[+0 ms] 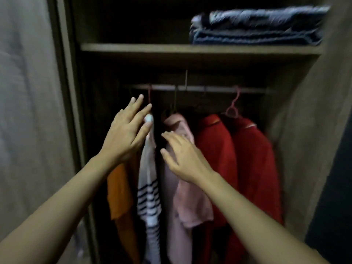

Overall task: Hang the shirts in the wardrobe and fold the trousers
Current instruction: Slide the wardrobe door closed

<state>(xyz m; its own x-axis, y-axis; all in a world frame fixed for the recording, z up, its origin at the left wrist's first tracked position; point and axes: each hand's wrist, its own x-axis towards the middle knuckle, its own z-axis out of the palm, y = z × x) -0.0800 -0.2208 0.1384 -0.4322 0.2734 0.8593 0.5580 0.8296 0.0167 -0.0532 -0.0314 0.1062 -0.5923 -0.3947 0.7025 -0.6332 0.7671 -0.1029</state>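
Below the hanging rail (190, 88), at the middle of the frame, my two hands flank a dark gap between two hung shirts. My left hand (125, 134) is spread flat, fingers wide and holding nothing, its thumb side against the shoulder of the striped white shirt (149, 187), which hangs straight down just right of it, long axis vertical. My right hand (182, 157) sits lower and to the right, fingers loosely open and curled a little, resting on the upper front of the pink shirt (182, 202); whether its fingertips pinch any cloth I cannot tell through the blur. The gap lies between my hands, nearer the left one.

Behind my left wrist hangs an orange shirt (118, 193). Right of the pink one hang two red shirts (253, 168), the far one on a pink hanger (232, 108). Folded blue trousers (257, 25) lie stacked on the shelf (133, 47) at the upper right.

My guess is that the next move is sideways along the rail, spacing the shirts, with each hand pushing its own garment.
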